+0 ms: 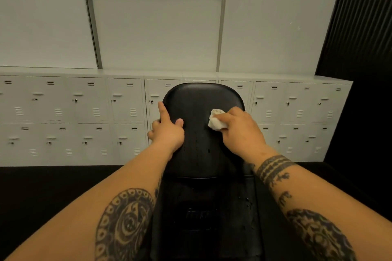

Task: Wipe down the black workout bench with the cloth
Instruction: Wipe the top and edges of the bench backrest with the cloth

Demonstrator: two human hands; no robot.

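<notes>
A faint logo (201,213) on the lower pad of the bench (197,99) is too dim to read. The left hand (168,133) grips the back pad's left edge, thumb on top. The right hand (239,129) bunches the cloth (215,120) in curled fingers and presses it near the pad's right edge. Droplets dot the pad. Black floor (53,186) lies on both sides, with lockers (84,112) behind.

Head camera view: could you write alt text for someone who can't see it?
A person's right hand presses a crumpled white cloth against the upper part of a black padded workout bench, while the left hand grips the pad's left edge. Both forearms are tattooed; rows of pale grey metal lockers stand behind.
</notes>
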